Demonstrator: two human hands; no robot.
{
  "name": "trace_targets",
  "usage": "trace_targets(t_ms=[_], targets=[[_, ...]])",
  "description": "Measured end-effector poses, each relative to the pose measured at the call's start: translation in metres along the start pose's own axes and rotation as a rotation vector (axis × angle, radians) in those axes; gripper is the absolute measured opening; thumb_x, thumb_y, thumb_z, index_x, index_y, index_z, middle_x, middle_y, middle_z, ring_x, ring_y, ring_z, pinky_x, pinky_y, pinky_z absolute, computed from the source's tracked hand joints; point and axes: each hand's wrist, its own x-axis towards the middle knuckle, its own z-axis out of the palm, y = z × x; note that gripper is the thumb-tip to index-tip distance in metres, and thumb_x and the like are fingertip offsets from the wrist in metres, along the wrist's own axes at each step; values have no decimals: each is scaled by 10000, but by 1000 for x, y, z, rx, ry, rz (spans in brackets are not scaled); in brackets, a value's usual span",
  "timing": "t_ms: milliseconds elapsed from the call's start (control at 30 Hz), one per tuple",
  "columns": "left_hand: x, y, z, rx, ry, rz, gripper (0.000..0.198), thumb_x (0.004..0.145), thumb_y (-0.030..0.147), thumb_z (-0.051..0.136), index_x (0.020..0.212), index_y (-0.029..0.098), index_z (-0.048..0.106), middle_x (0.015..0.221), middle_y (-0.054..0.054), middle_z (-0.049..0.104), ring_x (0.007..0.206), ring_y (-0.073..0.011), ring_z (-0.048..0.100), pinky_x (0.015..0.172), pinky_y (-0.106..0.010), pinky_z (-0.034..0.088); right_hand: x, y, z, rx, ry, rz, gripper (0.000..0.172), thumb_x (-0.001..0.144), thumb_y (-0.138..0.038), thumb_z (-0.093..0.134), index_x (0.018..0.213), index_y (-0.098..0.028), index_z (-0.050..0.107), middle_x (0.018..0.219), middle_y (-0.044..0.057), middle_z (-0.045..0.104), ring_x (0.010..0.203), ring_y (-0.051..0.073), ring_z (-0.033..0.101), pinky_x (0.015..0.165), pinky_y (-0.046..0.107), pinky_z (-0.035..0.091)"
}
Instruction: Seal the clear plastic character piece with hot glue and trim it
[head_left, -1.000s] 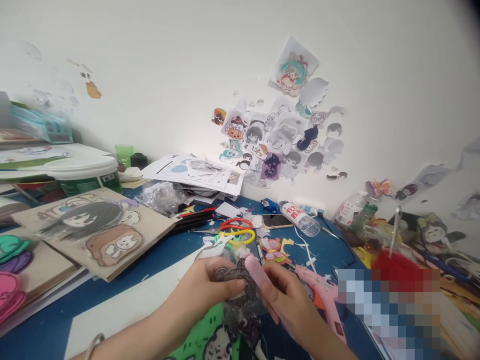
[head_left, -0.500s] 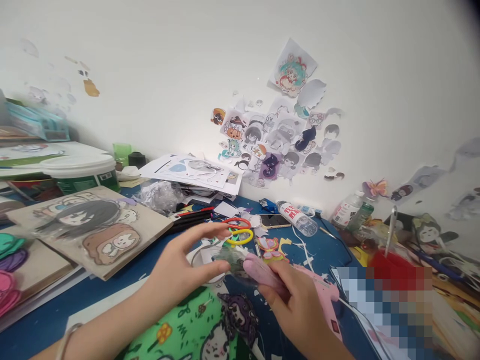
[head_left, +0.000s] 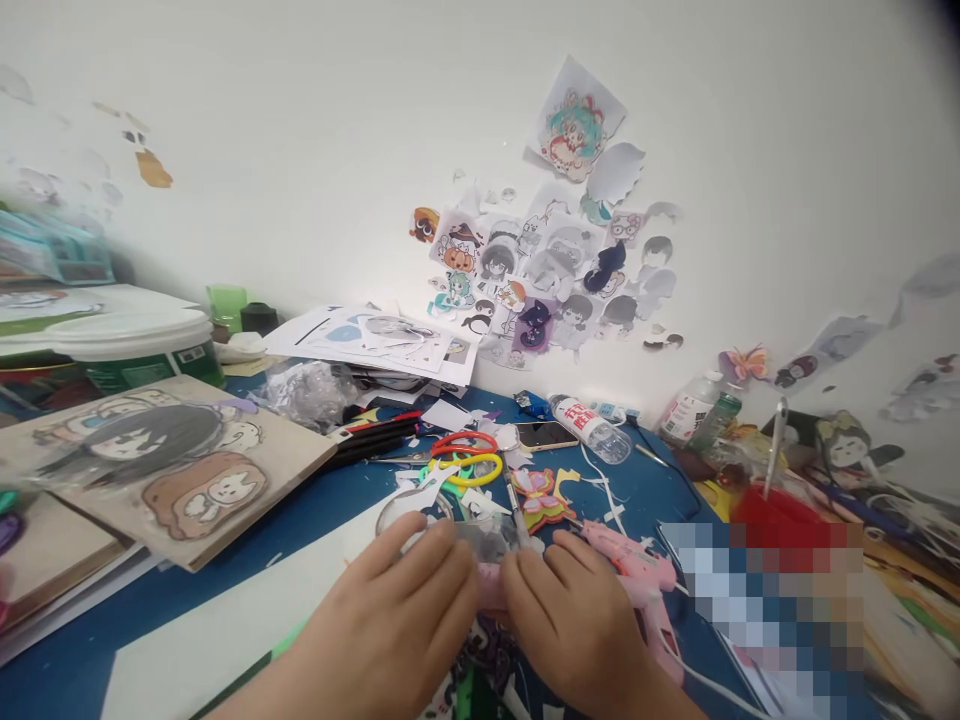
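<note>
One white wall point(head_left: 300, 170) at 12 o'clock, a patchwork of paper cutouts point(head_left: 559, 245) stuck on. Blue table point(head_left: 652, 490), heavily cluttered. Picture board point(head_left: 296, 455) at 10, green-and-white tub point(head_left: 139, 345) behind. Water bottle point(head_left: 596, 430) at 1, pink glue gun point(head_left: 626, 552) at 3. Left hand point(head_left: 420, 610) and right hand point(head_left: 566, 620) at clock centre, fingers curled, gripping pink item point(head_left: 491, 588) between them.

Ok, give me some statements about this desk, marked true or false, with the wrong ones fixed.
A pink item shows between the left hand and the right hand. True.
The phone is in the left hand. False: the phone lies on the table.
The bottle next to the phone stands upright. False: the bottle lies on its side.
Paper drawings are on the wall. True.
The pink glue gun is beside the left hand. False: the pink glue gun is beside the right hand.
</note>
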Motion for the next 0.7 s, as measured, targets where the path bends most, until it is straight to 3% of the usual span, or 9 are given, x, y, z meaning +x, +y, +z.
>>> trace_targets(t_ms=[233, 333, 400, 500, 700], targets=[[-7, -5, 9, 55, 106, 45, 335, 920, 116, 310, 798, 176, 617, 768, -32, 660, 793, -185, 551, 857, -348, 334, 4, 5, -3, -10, 25, 110, 138, 880, -141, 455, 931, -134, 582, 743, 58, 673, 597, 176, 562, 656, 348, 436], [-11, -10, 9, 94, 156, 50, 301, 923, 131, 334, 851, 173, 624, 835, -39, 680, 857, -194, 556, 896, -358, 333, 4, 11, -5, -46, 34, 188, 211, 908, -276, 438, 942, -127, 582, 776, 89, 677, 654, 212, 572, 632, 347, 422], [-14, -12, 9, 119, 184, 54, 267, 916, 134, 370, 867, 168, 630, 837, -42, 685, 859, -198, 559, 888, -363, 343, 2, 14, -4, -52, 1, 259, 272, 920, -320, 393, 889, -131, 586, 740, 95, 663, 631, 221, 561, 586, 338, 401], [-17, -13, 8, 132, 195, 57, 247, 901, 126, 404, 855, 178, 642, 824, -30, 687, 835, -185, 568, 877, -348, 355, -3, 13, 1, -12, -64, 331, 282, 911, -246, 351, 775, -162, 582, 628, 62, 621, 547, 210, 531, 528, 320, 355], [-16, -10, 2, 138, 166, 76, 238, 898, 166, 431, 833, 214, 654, 824, 1, 697, 809, -161, 567, 875, -308, 355, -9, 13, 7, 128, -137, 455, 326, 863, -263, 414, 551, -205, 489, 510, 15, 566, 476, 179, 511, 478, 292, 250]])
